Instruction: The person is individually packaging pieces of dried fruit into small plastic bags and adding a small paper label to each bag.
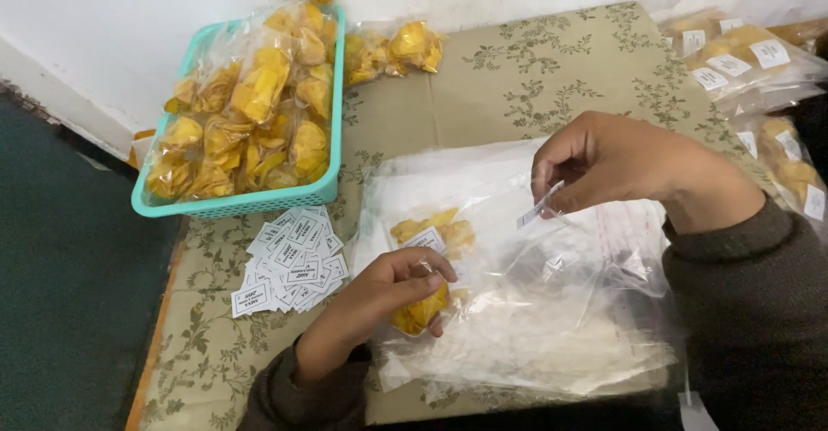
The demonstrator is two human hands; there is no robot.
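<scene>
— While the left hand (379, 297) pinched down on that packet of yellow chips (424, 308), what were its fingers actually doing?

— They were curled nearly closed, thumb and fingertips clamped on the packet's top edge just below its small white label (424, 239), probably to keep it flat and steady on the stack of clear plastic bags (535, 327).

— And the right hand (621, 163)?

— Raised above the bags, thumb and forefinger pressed together on a thin white strip (540, 205); the other fingers were folded loosely. It looked like a sealing strip held clear so it wouldn't stick to anything, though I couldn't tell for sure.

— What lay around them?

— Just left of the packet, a loose heap of printed paper labels (289, 263) within easy reach. Beyond that, a turquoise basket (259, 200) piled with filled chip packets, two more packets (392, 51) beside it. Labelled packets (746, 64) sat at the far right edge, all on a floral-patterned cloth (535, 77).
</scene>
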